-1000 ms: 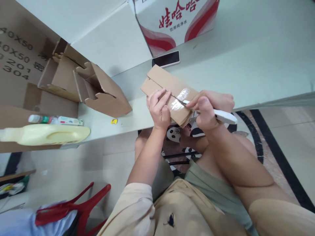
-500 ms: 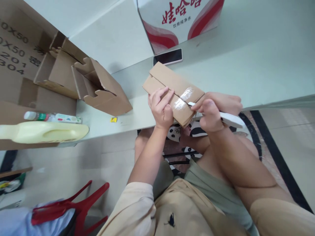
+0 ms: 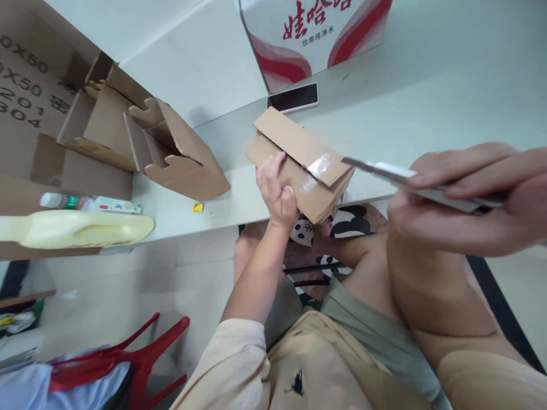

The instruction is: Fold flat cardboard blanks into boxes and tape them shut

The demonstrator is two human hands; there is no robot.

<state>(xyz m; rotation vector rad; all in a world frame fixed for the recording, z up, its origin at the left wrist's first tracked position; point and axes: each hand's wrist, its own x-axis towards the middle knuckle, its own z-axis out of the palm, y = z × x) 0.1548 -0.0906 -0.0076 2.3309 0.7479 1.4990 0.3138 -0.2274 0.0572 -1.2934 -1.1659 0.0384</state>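
Observation:
A small flat cardboard box (image 3: 294, 154) with clear tape over its seam lies at the near edge of the pale table (image 3: 427, 119). One flap on its right side stands slightly raised. My left hand (image 3: 276, 191) is closed on the box's near left edge and holds it down. My right hand (image 3: 465, 199) is lifted close to the camera, to the right of the box, gripping a white utility knife (image 3: 410, 179) whose blade points left toward the tape.
An open empty cardboard box (image 3: 171, 151) sits to the left, next to a large printed carton (image 3: 29, 97). A phone (image 3: 293, 98) lies before a red-and-white carton (image 3: 316, 34). A cream jug (image 3: 77, 229) and small bottle (image 3: 89, 203) lie left. Red chair (image 3: 141, 359) below.
My right hand has pulled the knife off the taped seam and lifted it right, toward the camera. The box's right flap has sprung up a little. My left hand keeps its hold.

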